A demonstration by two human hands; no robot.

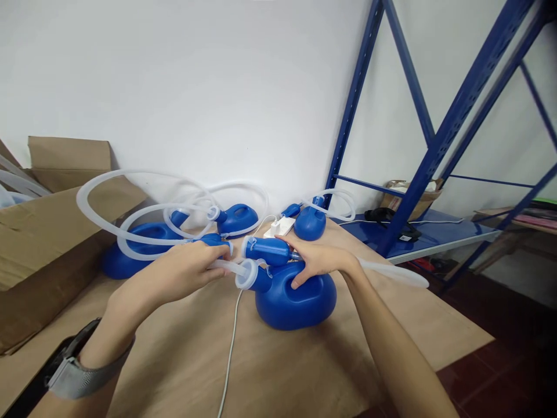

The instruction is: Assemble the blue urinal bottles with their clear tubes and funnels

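A blue plastic urinal bottle [296, 307] with a moulded handle lies on the table in front of me, its white-rimmed mouth [246, 274] facing left. My left hand [195, 264] has its fingers closed round a translucent tube [232, 267] whose end meets that mouth; how deep it goes in I cannot tell. Above the bottle lies a blue cylinder-shaped receiver [270, 251] with a white rim. My right hand [319, 259] grips the bottle, thumb at the handle and fingers behind the receiver's end. From behind the right wrist a translucent tube [395, 271] runs right.
Similar blue bottles [238, 219] with coiled tubes [104, 174] stand along the wall. A cardboard box [65, 226] sits at left. Behind the bottle is a white power strip [278, 227]; a white cable [232, 342] crosses the table [183, 360]. Blue shelving [418, 191] rises at right.
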